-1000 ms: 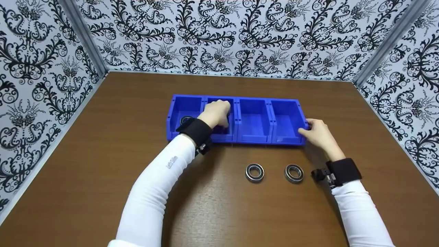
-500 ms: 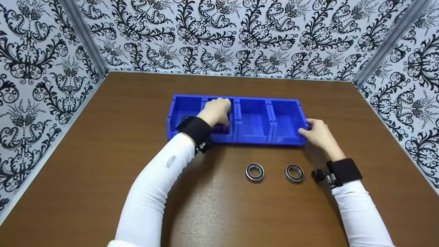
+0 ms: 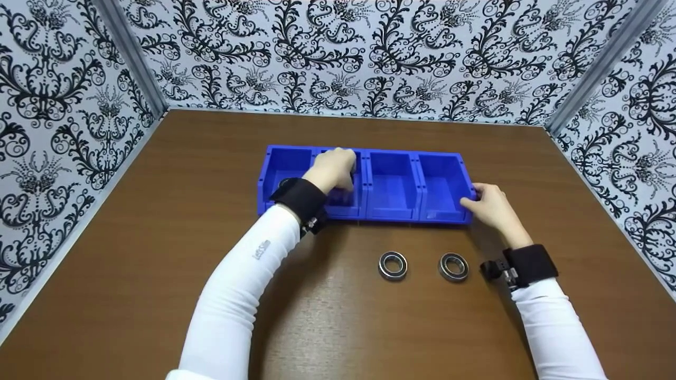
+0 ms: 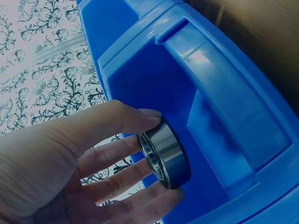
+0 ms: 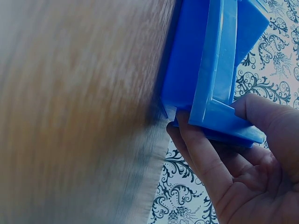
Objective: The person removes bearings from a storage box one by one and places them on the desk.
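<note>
My left hand point(image 3: 332, 171) is inside the second compartment from the left of the blue four-part bin point(image 3: 393, 214). In the left wrist view, a steel ball bearing point(image 4: 168, 151) is pinched between its thumb and fingers, standing on edge. The head view hides that bearing behind the hand. At the bin's right end, my right hand point(image 3: 492, 208) grips the side wall, thumb inside the rim and fingers outside, as the right wrist view shows. A further bearing point(image 3: 285, 182) shows in the leftmost compartment, partly covered by the left wrist strap.
Two bearings, one at the left point(image 3: 392, 265) and one at the right point(image 3: 453, 267), lie flat on the brown table point(image 3: 338, 327) in front of the bin. Patterned panels point(image 3: 348, 58) close off the back and both sides.
My left hand has shifted slightly up and back within the second compartment, and its wrist strap covers more of the leftmost bearing. The right hand and bin stay put.
</note>
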`<state>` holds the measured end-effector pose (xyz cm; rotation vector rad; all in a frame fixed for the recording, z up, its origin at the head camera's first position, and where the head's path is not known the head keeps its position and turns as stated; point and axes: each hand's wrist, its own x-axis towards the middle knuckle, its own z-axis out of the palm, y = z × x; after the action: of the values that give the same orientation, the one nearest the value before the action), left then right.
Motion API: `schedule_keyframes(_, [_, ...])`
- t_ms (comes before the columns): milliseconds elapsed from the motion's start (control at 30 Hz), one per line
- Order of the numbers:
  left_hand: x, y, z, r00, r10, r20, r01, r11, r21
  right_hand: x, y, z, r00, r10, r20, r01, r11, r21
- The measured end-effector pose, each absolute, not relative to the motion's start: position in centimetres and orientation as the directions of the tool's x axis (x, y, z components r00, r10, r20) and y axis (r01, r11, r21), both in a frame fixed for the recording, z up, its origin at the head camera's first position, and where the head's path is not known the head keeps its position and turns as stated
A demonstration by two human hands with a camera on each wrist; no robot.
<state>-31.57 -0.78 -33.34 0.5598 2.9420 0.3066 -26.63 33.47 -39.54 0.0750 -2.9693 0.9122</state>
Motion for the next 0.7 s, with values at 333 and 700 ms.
schedule_keyframes(333, [-31.3, -0.7, -32.7, -0.92, 0.386, -0.076, 0.359, 0.903, 0.237, -26.6, 33.4, -39.5, -0.999, -0.029, 0.026, -0.038, 0.815, -0.579])
schedule_keyframes(700, [-30.9, -0.7, -32.0, -0.918, 0.388, -0.084, 0.36, 0.902, 0.238, -26.6, 33.4, -39.4, -0.999, -0.027, 0.018, -0.032, 0.815, -0.578])
